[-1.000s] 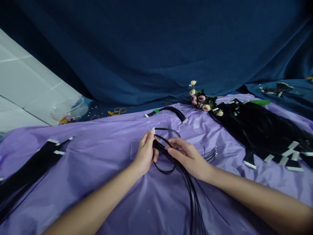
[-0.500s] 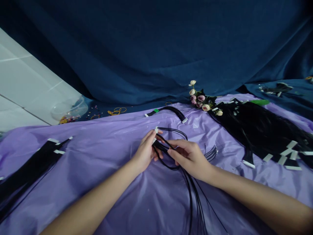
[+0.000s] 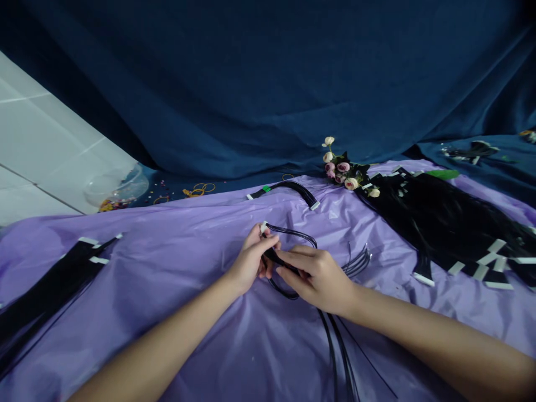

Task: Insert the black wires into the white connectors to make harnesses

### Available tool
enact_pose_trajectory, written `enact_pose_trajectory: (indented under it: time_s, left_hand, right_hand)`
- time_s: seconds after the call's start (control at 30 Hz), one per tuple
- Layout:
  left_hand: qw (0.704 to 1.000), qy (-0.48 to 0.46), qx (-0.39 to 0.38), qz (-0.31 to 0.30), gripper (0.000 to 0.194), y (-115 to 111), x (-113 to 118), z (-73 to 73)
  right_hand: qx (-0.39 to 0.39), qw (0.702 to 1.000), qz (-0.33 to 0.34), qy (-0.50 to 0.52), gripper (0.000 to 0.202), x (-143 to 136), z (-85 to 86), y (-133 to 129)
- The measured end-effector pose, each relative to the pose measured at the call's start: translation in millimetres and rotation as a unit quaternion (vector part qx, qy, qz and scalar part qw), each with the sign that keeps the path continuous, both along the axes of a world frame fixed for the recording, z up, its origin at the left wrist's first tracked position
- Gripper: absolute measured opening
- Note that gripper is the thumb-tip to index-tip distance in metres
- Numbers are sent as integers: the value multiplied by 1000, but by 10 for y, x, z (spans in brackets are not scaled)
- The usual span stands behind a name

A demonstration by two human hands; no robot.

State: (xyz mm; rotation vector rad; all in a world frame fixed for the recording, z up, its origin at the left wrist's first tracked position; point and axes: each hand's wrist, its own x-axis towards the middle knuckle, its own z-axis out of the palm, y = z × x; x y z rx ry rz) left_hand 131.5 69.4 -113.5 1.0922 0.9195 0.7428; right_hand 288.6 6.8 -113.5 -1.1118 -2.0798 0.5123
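Observation:
My left hand (image 3: 251, 259) is closed on the end of a black cable bundle with a small white connector (image 3: 263, 227) sticking up at its fingertips. Close beside it, my right hand (image 3: 320, 276) pinches the same black cables (image 3: 274, 256) between thumb and fingers. One loop of cable arches above my right hand, another sags below the two hands, and loose strands hang down toward the bottom edge. Thin wire ends with bare tips (image 3: 363, 259) show just right of my right hand. My left fingers partly hide the held end.
Purple cloth (image 3: 201, 346) covers the table. Black cables with white connectors lie at left (image 3: 54, 290) and in a large pile at right (image 3: 452, 218). A short bundle (image 3: 299, 191), artificial flowers (image 3: 345, 173), rubber bands (image 3: 203, 190) and a clear bowl (image 3: 119, 187) are farther back.
My left thumb has moved over the cable end, covering the lower white connector. My right hand has slid slightly left along the cables, closer to my left fingers.

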Motion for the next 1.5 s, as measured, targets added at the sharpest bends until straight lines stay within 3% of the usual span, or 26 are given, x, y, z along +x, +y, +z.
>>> enact_pose_trajectory:
  time_s: [0.17,0.3,0.5,0.73,0.87,1.0,1.07,1.23,1.37,1.5]
  left_hand:
    - [1000,14,14,-18,24,2,-16,-19]
    - [999,6,14,-30,23,4,-13,7]
    - [999,-9,7,-34,27,7,-20,32]
    - [999,-6,32,-4,22,22,-38,38]
    - [996,-68,-46,22,26,16,-36,106]
    - [986,-102,-133,0,29,17,-46,159]
    - [985,-104,-138,-15,28,21,-51,151]
    - [984,-141,-103,-30,24,37,-64,76]
    - [975,-163,-130,-83,24,49,-100,40]
    - [968,-149,-152,-136,26,49,-134,26]
  right_hand:
    - [-14,999,-31,-30,28,76,61,38]
    - [-14,987,-89,-133,35,135,37,100]
    - [64,961,-57,-265,28,189,16,144]
    - [147,952,-41,-266,21,217,12,163]
    - [231,935,-30,-266,25,290,10,226]
    - [317,912,21,-260,18,402,64,303]
    - [305,923,51,-231,15,439,106,320]
    - [164,975,105,-108,15,449,194,288]
    - [130,983,99,-86,11,457,211,277]
    - [137,980,61,-128,11,495,179,316]
